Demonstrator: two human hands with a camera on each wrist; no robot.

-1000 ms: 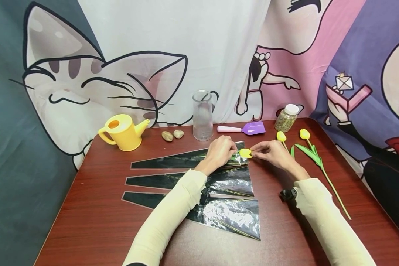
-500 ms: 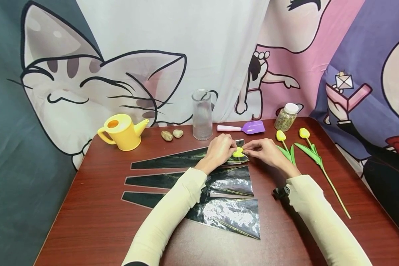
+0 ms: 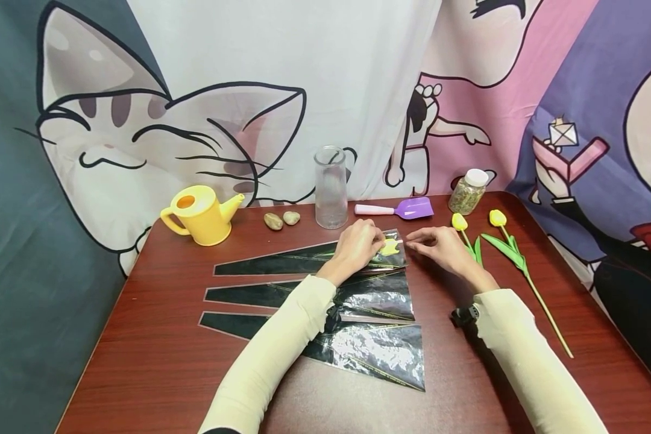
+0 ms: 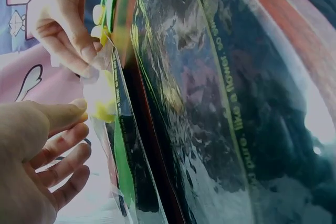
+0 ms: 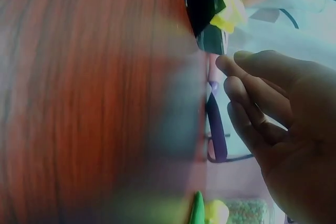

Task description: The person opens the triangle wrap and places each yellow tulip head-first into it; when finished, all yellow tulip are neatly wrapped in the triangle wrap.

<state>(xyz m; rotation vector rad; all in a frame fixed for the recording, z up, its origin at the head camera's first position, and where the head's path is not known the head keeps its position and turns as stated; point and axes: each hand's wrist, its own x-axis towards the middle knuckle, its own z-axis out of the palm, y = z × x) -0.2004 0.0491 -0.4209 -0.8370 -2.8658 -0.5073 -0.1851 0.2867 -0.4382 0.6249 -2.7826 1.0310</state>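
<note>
A yellow tulip (image 3: 390, 246) lies with its head inside the wide end of the farthest clear-and-black flower sleeve (image 3: 282, 260). My left hand (image 3: 356, 247) pinches the sleeve's upper film beside the bloom; in the left wrist view its thumb and index finger meet at the film, the other fingers (image 4: 71, 182) loosely bent. My right hand (image 3: 439, 248) is at the sleeve's mouth, thumb and index fingertips together on the film's edge, as the right wrist view shows. The tulip's stem is mostly hidden by the left hand and the film.
Two more flower sleeves, a middle one (image 3: 377, 296) and a near one (image 3: 374, 349), lie flat. Behind stand a yellow watering can (image 3: 208, 217), stones (image 3: 273, 222), a glass vase (image 3: 331, 190), a purple scoop (image 3: 412, 208) and a jar (image 3: 468, 194). Another tulip (image 3: 521, 262) lies right.
The right hand has pushed the tulip head leftward into the sleeve, let go of it, and drawn back slightly to the film's edge. The left hand has stayed nearly in place.
</note>
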